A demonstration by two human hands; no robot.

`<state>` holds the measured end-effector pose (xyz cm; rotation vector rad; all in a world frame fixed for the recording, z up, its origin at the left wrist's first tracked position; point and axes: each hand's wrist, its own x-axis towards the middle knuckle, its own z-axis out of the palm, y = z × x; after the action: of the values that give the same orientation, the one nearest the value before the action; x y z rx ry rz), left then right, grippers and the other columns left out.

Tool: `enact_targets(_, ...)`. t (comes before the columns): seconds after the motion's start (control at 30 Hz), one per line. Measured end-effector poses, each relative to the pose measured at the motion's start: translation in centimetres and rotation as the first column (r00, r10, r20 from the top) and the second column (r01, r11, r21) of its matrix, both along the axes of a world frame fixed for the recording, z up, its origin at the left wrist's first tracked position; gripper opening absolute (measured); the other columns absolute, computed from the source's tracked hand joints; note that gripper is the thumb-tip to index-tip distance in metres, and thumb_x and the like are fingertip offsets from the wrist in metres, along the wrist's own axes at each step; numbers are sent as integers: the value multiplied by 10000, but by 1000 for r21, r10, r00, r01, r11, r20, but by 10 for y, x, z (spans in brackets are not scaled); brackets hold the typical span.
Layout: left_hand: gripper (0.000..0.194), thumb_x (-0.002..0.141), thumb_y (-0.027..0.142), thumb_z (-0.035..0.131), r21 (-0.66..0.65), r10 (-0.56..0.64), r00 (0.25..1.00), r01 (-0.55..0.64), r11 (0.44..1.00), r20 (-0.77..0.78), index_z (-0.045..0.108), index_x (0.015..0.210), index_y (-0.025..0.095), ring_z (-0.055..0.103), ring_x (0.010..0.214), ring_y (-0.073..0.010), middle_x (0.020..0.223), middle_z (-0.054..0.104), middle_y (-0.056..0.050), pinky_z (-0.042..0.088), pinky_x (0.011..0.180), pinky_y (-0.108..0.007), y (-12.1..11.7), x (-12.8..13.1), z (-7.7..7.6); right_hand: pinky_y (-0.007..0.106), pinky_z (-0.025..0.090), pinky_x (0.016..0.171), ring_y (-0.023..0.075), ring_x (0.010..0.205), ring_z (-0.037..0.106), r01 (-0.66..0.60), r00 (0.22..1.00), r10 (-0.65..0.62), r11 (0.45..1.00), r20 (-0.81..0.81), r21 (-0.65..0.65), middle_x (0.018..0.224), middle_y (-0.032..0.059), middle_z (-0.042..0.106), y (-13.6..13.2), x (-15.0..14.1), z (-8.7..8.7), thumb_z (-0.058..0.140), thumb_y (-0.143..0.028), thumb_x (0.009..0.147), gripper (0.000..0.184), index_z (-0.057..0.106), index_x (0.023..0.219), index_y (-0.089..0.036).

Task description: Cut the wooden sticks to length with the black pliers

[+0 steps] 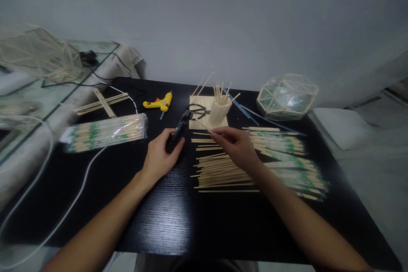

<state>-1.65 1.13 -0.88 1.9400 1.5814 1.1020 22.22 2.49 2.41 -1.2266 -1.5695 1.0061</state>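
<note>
My left hand (159, 153) is closed around a dark, pliers-like hand tool (181, 127), whose head points up toward the wooden board (197, 126); its jaws are too dim to make out. A thin wooden stick (204, 126) is pinched in the fingers of my right hand (237, 146), its free end reaching left over the board's front edge. On the board lie black-handled scissors (198, 111), beside an upright cup made of sticks (219, 114) with several loose sticks standing in it. Many loose sticks (219, 172) are spread on the table below my right hand.
Left on the black table (165, 225) are a yellow glue gun (158, 103), a wrapped pack of sticks (108, 131) and crossed sticks (103, 104). Opened green-and-clear packaging (296, 170) lies right. A faceted glass-like form (287, 97) stands at the back right. A white cable (83, 182) trails left.
</note>
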Motion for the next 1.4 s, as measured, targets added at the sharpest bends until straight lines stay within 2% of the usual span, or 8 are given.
enact_targets(0.1,199,922,382,611,22,-16,999,17,1000,-41,628,1029,214,653,753,-175,855,695,-7,495,730,-273,-1,1,2,264,433,580,125,615,548,-19,1000,19,1000,-10,20,712,6,673,-1,-1,-2,753,-406,860,220,789,914,-196)
enact_targets(0.2,199,927,375,604,35,-36,998,39,999,-59,624,1039,212,662,772,-179,872,702,-14,498,742,-275,-1,1,2,269,491,657,142,726,624,-46,999,46,996,8,73,840,29,714,-1,-2,-2,745,-357,877,162,780,914,-204)
enact_targets(0.47,199,930,348,601,17,-78,992,80,997,-98,646,1029,182,660,738,-153,858,709,-12,483,709,-246,-2,0,0,254,473,606,146,711,616,-106,994,102,989,46,107,860,47,709,1,0,-6,714,-392,913,200,766,922,-199)
enact_targets(0.7,130,928,311,606,9,-120,987,121,993,-108,642,939,187,609,646,-119,752,661,21,449,639,-216,-6,3,-2,241,411,528,114,581,537,-133,991,133,991,19,14,749,12,670,-5,-3,-5,697,-392,919,226,732,987,-180)
enact_targets(0.8,113,918,284,613,4,-180,976,181,983,-126,635,972,188,613,653,-120,770,663,20,450,638,-217,-10,7,-5,241,442,564,116,605,564,-143,989,144,989,-45,21,773,9,678,-11,-9,-2,682,-375,924,216,700,1013,-179)
enact_targets(0.93,119,932,282,596,-13,-247,962,248,969,-112,628,1000,189,628,675,-126,800,672,12,464,653,-226,-14,13,-8,240,446,597,115,607,568,-149,988,149,989,-46,11,705,-8,664,-16,-14,1,641,-330,947,164,667,898,-176)
enact_targets(1.2,139,939,291,592,-1,-256,958,258,966,-126,619,1032,191,655,737,-150,854,688,-10,504,695,-258,-12,12,-11,259,489,670,147,682,651,-175,983,175,985,-58,8,727,8,720,-12,-12,3,649,-287,935,160,687,829,-174)
enact_targets(1.4,230,921,247,598,16,-276,955,280,960,-108,606,1145,192,691,915,-185,1040,717,-57,544,830,-305,-13,10,-12,287,555,718,180,760,729,-221,963,211,974,-165,-48,847,45,778,-15,-13,1,695,-311,906,136,709,902,-176)
